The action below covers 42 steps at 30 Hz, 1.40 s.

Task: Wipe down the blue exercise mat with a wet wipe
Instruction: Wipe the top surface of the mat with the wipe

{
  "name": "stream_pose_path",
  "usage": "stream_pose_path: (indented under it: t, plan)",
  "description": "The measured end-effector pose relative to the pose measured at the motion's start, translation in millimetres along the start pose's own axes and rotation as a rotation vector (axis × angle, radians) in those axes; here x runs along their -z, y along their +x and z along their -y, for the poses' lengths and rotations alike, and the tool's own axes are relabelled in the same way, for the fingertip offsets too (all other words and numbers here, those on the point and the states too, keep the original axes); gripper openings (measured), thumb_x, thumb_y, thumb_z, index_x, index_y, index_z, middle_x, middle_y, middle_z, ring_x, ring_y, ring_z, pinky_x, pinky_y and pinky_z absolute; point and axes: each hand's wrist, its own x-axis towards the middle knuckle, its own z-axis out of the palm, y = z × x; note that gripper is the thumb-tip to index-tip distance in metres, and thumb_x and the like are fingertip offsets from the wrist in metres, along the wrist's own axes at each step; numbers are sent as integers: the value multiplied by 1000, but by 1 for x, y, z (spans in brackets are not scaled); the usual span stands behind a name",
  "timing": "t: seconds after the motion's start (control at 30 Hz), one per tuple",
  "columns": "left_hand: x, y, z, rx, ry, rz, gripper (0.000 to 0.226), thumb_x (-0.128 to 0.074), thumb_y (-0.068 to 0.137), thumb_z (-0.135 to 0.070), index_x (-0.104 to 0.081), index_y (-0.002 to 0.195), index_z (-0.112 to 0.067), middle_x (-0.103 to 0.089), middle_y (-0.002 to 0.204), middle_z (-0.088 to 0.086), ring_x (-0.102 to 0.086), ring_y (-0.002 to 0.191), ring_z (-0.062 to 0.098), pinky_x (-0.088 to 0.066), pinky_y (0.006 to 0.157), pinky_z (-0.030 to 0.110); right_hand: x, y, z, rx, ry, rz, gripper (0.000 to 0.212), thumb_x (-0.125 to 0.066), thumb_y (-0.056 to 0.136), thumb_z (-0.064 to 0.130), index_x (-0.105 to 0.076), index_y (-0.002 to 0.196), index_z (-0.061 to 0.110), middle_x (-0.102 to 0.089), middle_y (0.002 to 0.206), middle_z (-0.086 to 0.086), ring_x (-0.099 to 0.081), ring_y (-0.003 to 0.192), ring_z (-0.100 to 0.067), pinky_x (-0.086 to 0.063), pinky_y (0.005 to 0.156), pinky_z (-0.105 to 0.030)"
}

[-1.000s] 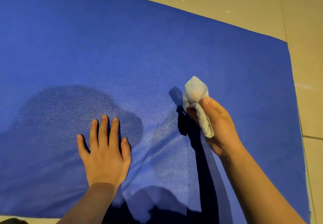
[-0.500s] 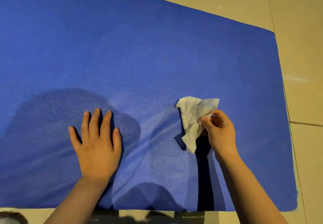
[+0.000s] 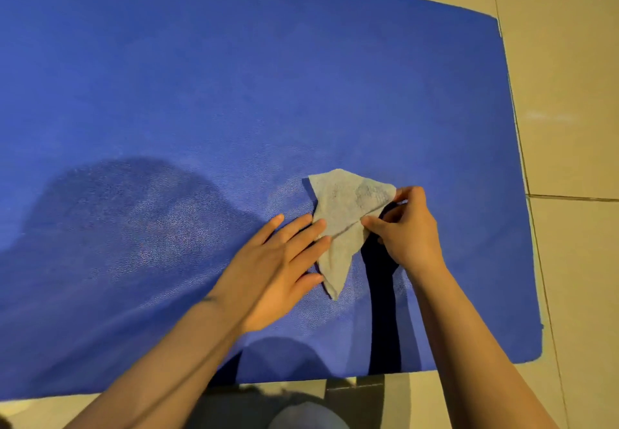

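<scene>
The blue exercise mat (image 3: 234, 93) lies flat on the floor and fills most of the view. A crumpled whitish wet wipe (image 3: 345, 214) is spread partly open just above the mat, right of centre. My right hand (image 3: 408, 231) pinches the wipe's right edge between thumb and fingertips. My left hand (image 3: 278, 257) reaches in from the left with straight fingers, and its fingertips touch the wipe's left edge. Shadows of my head and arms fall on the mat's near half.
Beige floor tiles (image 3: 576, 127) with dark grout lines border the mat on the right, far side and near edge. The mat's rounded near right corner (image 3: 532, 351) is in sight. A grey shape (image 3: 308, 417) sits at the bottom edge.
My left hand has lifted off the mat and moved right to the wipe. My right hand has lowered the wipe and spread it wider. The view has shifted left.
</scene>
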Motion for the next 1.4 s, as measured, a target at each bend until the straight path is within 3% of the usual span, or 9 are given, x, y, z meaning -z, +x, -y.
stream_pose_path:
  t: [0.23, 0.37, 0.47, 0.6, 0.73, 0.9, 1.03, 1.13, 1.4]
  plan:
    - [12, -14, -5, 179, -105, -134, 39, -41, 93, -38, -73, 102, -18, -67, 123, 5, -56, 122, 27, -33, 104, 47, 10, -2, 1, -31, -19, 60, 36, -70, 82, 4, -40, 88, 23, -61, 77, -3, -64, 74, -31, -54, 72, -47]
    - [6, -10, -14, 290, -211, -153, 33, -41, 95, -36, -73, 95, -26, -66, 121, 2, -56, 123, 28, -28, 108, 47, 13, -25, 18, 308, -181, -189, 16, -57, 88, 9, -48, 98, 17, -57, 85, 3, -53, 74, -20, -37, 62, -30]
    - [5, -4, -18, 442, -351, -233, 29, -46, 91, -41, -69, 81, -28, -66, 116, -5, -50, 123, 18, -23, 111, 39, -7, -37, 27, 542, -373, 78, 9, -59, 94, 29, -58, 100, 21, -63, 92, -1, -58, 81, -22, -38, 64, -29]
    - [8, 10, -17, 500, -269, -209, 15, -73, 72, -41, -64, 66, -30, -65, 106, -8, -44, 108, 12, -23, 97, 34, -1, -29, 22, 125, -810, 430, 41, -56, 91, 56, -47, 69, 23, -58, 86, -2, -55, 85, -27, -37, 67, -29]
    - [6, 4, -5, 385, -268, -167, 24, -79, 59, -42, -65, 75, -31, -63, 111, -6, -42, 111, 16, -22, 97, 35, 25, -35, 28, -67, -1078, 600, 36, -74, 77, 47, -44, 73, 27, -57, 95, 1, -57, 92, -23, -44, 74, -31]
    - [4, -19, 2, 213, -318, -82, 48, -69, 63, -42, -56, 107, -30, -54, 135, -1, -40, 131, 21, -17, 112, 38, -8, -49, 36, 426, -774, -31, 19, -58, 93, 27, -55, 106, 13, -60, 106, -7, -58, 95, -33, -36, 66, -30]
    - [12, -31, 2, 337, -365, -184, 47, -53, 82, -40, -62, 122, -18, -52, 142, 8, -41, 133, 24, -24, 112, 40, -74, -48, 1, 602, -482, 36, 54, -34, 102, 38, -46, 144, 8, -42, 151, -11, -34, 141, -29, -23, 114, -43]
    - [17, -39, 10, 480, -178, -226, 50, -44, 91, -37, -62, 130, -11, -50, 145, 10, -37, 137, 29, -22, 113, 51, -61, -16, -22, 661, -558, 22, 59, -30, 100, 43, -34, 152, 15, -27, 159, -4, -19, 148, -21, -5, 119, -41]
    - [4, 20, 24, 548, 66, -134, 58, -32, 97, -43, -51, 144, -13, -39, 154, 14, -35, 143, 35, -17, 113, 62, 63, 165, -36, -38, -546, -439, 73, -16, 100, 50, -16, 154, 1, -17, 160, -20, -14, 147, -33, -9, 119, -49]
